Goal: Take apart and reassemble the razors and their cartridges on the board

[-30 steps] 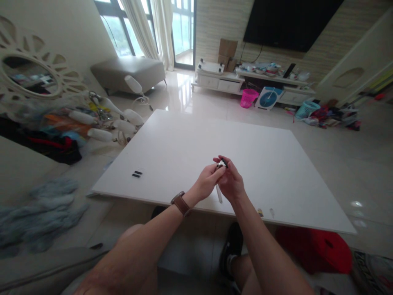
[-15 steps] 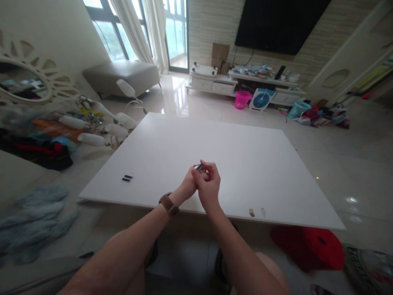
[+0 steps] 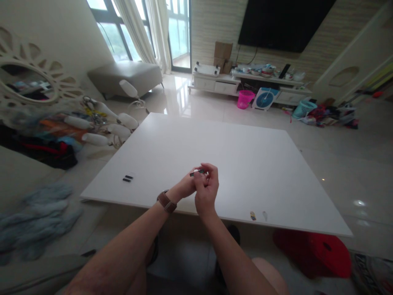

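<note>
Over the front part of the white table, my left hand [image 3: 186, 185] and my right hand [image 3: 207, 186] meet with bent fingers. Between them is a small dark green, narrow piece [image 3: 196, 173], too small to name more exactly. My right thumb and fingers close around it from the right, and the left fingers are partly hidden behind them. A brown-strapped watch [image 3: 166, 201] is on my left wrist. Two short black bars [image 3: 127, 179] lie side by side on the table to the left. Near the front edge at right lie a small yellow item [image 3: 252, 216] and a small pale item [image 3: 265, 215].
The white table [image 3: 233, 151] spreads out before me. White lamp arms [image 3: 119, 131] stand close to its left edge. Beneath the right front edge is a red stool [image 3: 322, 252]. A pink basket [image 3: 245, 99] and a fan [image 3: 263, 98] sit by the far cabinet.
The small green piece has turned from a slant to lying flatter between my hands. Both hands have dropped slightly, and the view has shifted a little.
</note>
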`<state>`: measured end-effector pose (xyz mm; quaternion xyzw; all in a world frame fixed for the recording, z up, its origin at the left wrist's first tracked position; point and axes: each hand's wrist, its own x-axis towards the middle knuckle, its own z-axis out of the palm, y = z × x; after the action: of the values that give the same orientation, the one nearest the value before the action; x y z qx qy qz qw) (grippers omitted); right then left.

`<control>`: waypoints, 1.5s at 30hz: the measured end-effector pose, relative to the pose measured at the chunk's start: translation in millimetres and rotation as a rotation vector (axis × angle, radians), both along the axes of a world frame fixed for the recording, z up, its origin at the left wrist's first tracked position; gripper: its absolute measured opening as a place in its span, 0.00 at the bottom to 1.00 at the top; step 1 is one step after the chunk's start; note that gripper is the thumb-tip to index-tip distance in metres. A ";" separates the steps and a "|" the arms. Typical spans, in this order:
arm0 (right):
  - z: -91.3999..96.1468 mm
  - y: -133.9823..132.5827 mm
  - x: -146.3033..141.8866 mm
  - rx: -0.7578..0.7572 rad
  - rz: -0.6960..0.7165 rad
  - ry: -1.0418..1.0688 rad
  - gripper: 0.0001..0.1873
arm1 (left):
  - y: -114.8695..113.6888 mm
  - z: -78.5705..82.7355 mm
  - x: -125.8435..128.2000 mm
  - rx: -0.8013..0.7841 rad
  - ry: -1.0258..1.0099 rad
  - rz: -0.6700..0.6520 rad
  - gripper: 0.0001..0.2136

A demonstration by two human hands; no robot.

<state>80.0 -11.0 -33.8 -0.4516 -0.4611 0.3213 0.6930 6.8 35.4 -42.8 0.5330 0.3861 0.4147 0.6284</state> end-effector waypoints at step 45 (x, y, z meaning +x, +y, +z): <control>-0.7 39.6 63.4 -0.222 0.131 0.792 0.27 | -10.7 8.7 19.1 0.752 1.309 -0.143 0.14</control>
<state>143.5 28.6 -34.4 -0.3349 -0.1493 0.5611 0.7421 25.8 24.7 -34.2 0.8726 0.4771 0.0756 0.0724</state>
